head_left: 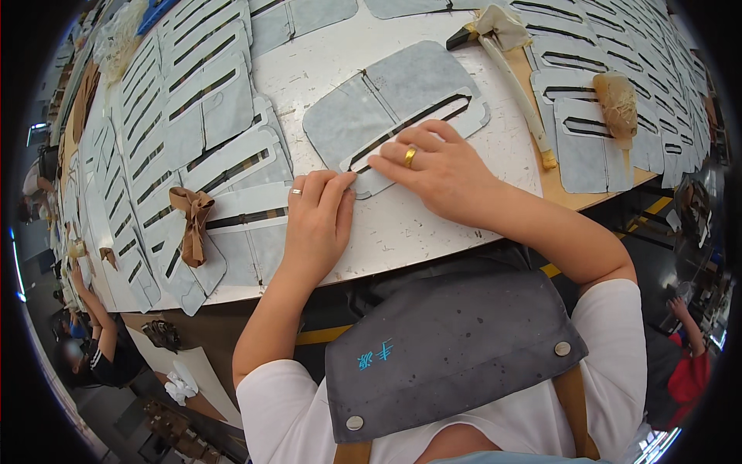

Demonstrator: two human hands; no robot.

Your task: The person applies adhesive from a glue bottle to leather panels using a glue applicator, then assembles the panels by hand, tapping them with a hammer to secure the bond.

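Observation:
A grey panel of soft sheet material [340, 112] lies on the table before me, with a white slotted strip [471, 117] along its near edge. A dark band shows through the strip's long slot. My left hand [315, 220] is closed, with thumb and index finger pinching the strip's left end. My right hand [440, 170] lies over the middle of the strip, its bent fingers pressing and gripping it near the slot. Part of the strip is hidden under my right fingers. Each hand wears a ring.
Rows of similar panels [209, 100] overlap at the left, with a crumpled brown piece [193, 224] on them. A hammer [518, 93] lies right of my panel. A yellowed, wrapped bottle-like object [616, 108] rests on more panels [591, 155]. Other people work at both sides.

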